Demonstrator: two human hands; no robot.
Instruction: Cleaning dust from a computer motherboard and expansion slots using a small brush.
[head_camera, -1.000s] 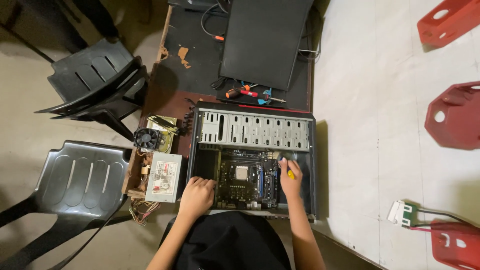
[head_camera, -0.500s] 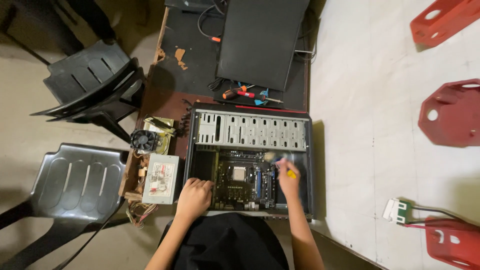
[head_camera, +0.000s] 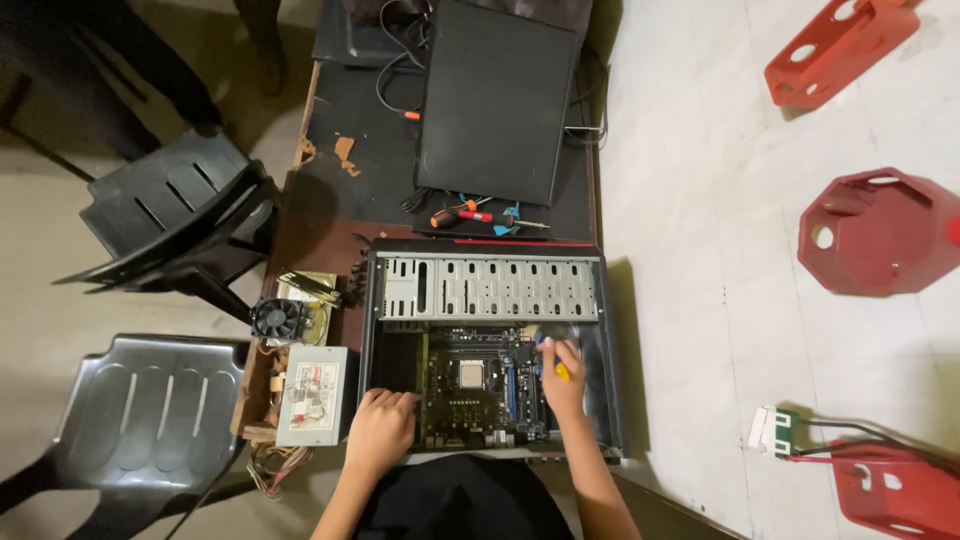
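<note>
Steadying the computer case (head_camera: 487, 292) with your flat, empty left hand (head_camera: 380, 432), keep the yellow-handled screwdriver (head_camera: 560, 371) gripped in your right hand (head_camera: 563, 385) upright over the motherboard (head_camera: 478, 392)

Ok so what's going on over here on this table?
A person is working inside an open computer case lying flat on the table. The left hand rests on the case's lower left edge beside the motherboard, while the right hand holds a yellow-handled tool over the board. A power supply and a cooling fan sit to the left.
</note>
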